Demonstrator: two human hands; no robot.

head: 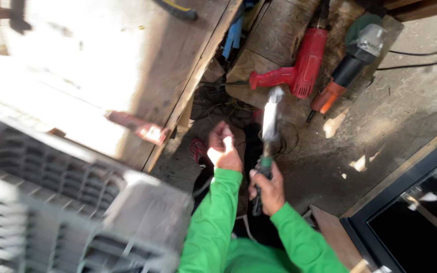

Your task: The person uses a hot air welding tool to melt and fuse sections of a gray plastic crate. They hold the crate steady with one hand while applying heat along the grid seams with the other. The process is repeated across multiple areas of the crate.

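My right hand grips the dark green handle of a hammer, whose shiny metal shaft and head point up and away from me. My left hand is closed in a loose fist just left of the hammer shaft, a little apart from it; whether it holds something small I cannot tell. Both arms wear bright green sleeves. The picture is blurred by motion.
A red power drill and an orange-and-black angle grinder lie on a board on the floor ahead. A grey plastic crate fills the lower left. A sunlit wooden board slants at upper left. A black frame sits at lower right.
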